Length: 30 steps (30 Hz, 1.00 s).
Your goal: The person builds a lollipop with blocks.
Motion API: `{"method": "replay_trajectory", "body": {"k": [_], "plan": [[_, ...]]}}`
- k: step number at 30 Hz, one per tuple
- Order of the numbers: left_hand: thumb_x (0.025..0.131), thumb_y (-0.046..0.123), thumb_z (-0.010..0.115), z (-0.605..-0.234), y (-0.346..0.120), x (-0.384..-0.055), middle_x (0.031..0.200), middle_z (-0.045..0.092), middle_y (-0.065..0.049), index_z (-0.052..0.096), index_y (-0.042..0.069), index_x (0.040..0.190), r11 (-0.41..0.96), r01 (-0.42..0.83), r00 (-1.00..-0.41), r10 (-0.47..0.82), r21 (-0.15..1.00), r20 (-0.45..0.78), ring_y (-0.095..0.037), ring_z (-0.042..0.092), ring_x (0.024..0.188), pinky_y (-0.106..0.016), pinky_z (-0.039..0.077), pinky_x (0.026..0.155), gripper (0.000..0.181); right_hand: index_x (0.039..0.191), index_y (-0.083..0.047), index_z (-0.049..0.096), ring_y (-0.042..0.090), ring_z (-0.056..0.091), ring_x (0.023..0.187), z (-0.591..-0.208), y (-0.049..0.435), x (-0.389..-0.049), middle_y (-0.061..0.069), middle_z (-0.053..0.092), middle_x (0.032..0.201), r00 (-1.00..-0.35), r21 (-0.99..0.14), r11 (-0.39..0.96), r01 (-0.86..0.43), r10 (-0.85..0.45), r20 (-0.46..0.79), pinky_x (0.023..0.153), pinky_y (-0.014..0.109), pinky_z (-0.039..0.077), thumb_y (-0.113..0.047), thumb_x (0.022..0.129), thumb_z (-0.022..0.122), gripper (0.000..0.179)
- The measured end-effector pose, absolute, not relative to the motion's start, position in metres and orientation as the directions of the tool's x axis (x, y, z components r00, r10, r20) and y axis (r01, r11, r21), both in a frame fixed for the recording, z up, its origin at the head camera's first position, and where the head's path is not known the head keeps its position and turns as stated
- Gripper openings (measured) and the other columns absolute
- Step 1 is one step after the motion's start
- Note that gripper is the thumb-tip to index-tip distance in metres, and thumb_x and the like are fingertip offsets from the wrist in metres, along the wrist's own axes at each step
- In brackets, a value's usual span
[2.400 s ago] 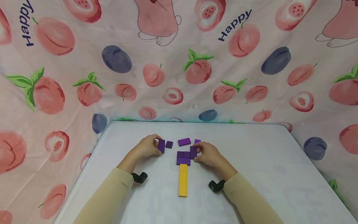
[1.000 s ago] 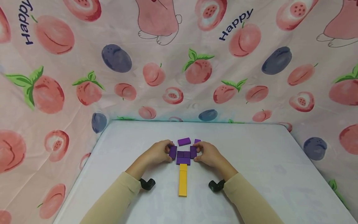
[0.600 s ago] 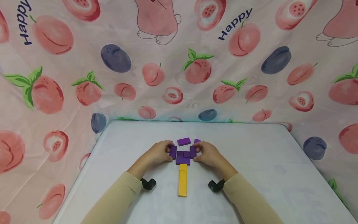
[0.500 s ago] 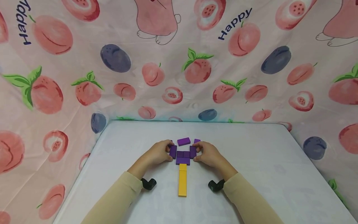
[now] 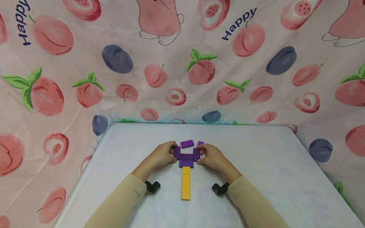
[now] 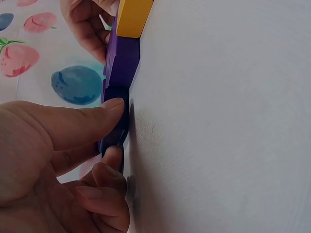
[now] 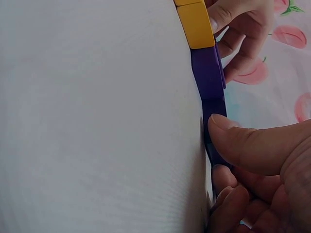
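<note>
My left hand (image 5: pixel 162 154) pinches a purple block (image 5: pixel 176 153) between thumb and fingers, at the left side of a small purple group. On the group's right side, my right hand (image 5: pixel 212 156) pinches a matching purple block (image 5: pixel 196 155). Between them lie two small purple blocks (image 5: pixel 186 156) side by side, above a wider purple block (image 5: pixel 186 163). A strip of yellow blocks (image 5: pixel 186 183) runs from there toward me. In the left wrist view the thumb (image 6: pixel 114 109) presses the near face of its block. The right wrist view shows the other thumb (image 7: pixel 221 124) doing likewise.
A loose purple block (image 5: pixel 187 144) lies behind the group, slightly askew. Small purple blocks, one near the right fingers (image 5: pixel 201 143) and one mostly hidden by the left fingers, lie farther back. The white table (image 5: pixel 256 177) meets a fruit-patterned cloth (image 5: pixel 182 63).
My left hand has carried its purple block rightward and toward me, then nudged it slightly inward against the group. The right hand stays at its block.
</note>
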<state>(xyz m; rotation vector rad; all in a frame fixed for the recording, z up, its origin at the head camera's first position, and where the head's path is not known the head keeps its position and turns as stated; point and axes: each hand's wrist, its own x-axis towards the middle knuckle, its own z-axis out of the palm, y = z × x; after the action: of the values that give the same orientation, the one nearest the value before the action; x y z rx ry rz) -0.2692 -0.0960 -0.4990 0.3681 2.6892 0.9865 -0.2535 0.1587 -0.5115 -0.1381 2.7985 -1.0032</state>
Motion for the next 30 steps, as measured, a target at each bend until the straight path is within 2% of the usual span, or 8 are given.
{"method": "replay_trajectory", "body": {"k": [15, 30], "plan": [[0.084, 0.013, 0.091, -0.4991, -0.0957, -0.2673, 0.093, 0.058, -0.003, 0.066, 0.011, 0.141, 0.761, 0.178, -0.935, 0.329, 0.625, -0.135, -0.021, 0.055, 0.089, -0.038, 0.043, 0.081, 0.062, 0.137, -0.016, 0.071, 0.024, 0.057, 0.108, -0.5102, 0.1587, -0.2531, 0.000, 0.063, 0.100, -0.982, -0.641, 0.767, -0.026, -0.141, -0.129, 0.101, 0.045, 0.050, -0.012, 0.081, 0.094, 0.061], [0.085, 0.013, 0.091, -0.5003, -0.0948, -0.2686, 0.093, 0.057, -0.003, 0.066, 0.011, 0.142, 0.762, 0.174, -0.934, 0.328, 0.624, -0.141, -0.021, 0.055, 0.091, -0.037, 0.043, 0.082, 0.062, 0.138, -0.017, 0.071, 0.025, 0.057, 0.110, -0.5118, 0.1584, -0.2545, 0.000, 0.063, 0.101, -0.982, -0.637, 0.770, -0.022, -0.138, -0.132, 0.105, 0.048, 0.051, -0.013, 0.081, 0.094, 0.062]]}}
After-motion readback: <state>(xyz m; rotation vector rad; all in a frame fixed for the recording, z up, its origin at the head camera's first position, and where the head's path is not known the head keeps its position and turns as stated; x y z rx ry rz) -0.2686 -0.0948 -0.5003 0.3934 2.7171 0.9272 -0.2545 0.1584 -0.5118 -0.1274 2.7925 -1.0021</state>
